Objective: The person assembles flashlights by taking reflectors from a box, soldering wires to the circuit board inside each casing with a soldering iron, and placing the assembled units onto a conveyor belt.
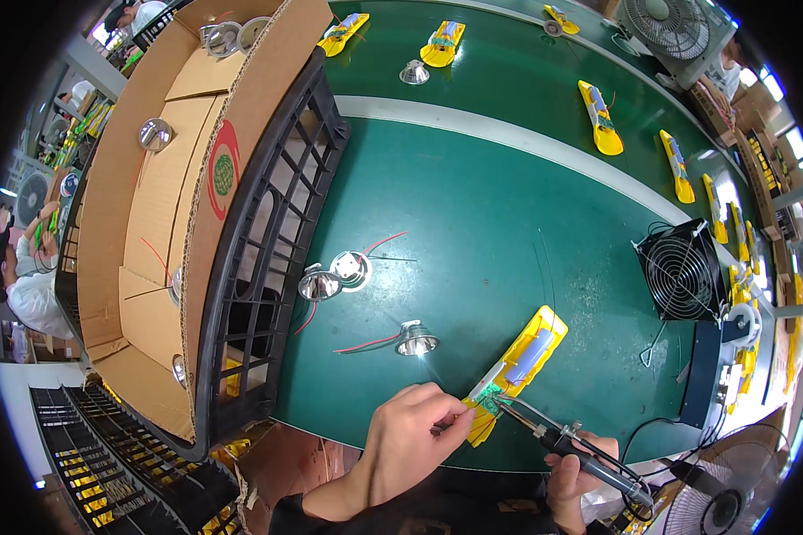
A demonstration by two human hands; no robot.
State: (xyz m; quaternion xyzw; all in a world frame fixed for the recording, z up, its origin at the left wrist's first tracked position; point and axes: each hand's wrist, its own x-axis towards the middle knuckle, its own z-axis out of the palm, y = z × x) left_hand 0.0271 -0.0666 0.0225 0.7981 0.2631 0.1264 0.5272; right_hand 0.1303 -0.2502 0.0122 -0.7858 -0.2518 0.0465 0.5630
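A yellow flashlight half-shell lies on the green bench, holding a blue-grey battery and a small green circuit board. My left hand is closed, thumb and forefinger pinching the shell's left edge beside the board. My right hand grips a soldering iron with a dark handle. Its thin tip reaches to the circuit board. Left of the shell sits a silver reflector cup with a red and a dark wire. Two more reflectors lie farther left, touching each other.
At left, a cardboard box with several reflectors rests on a black plastic crate. A black square fan stands right, beside a dark blue box. Beyond a pale rail, a green belt carries several yellow shells.
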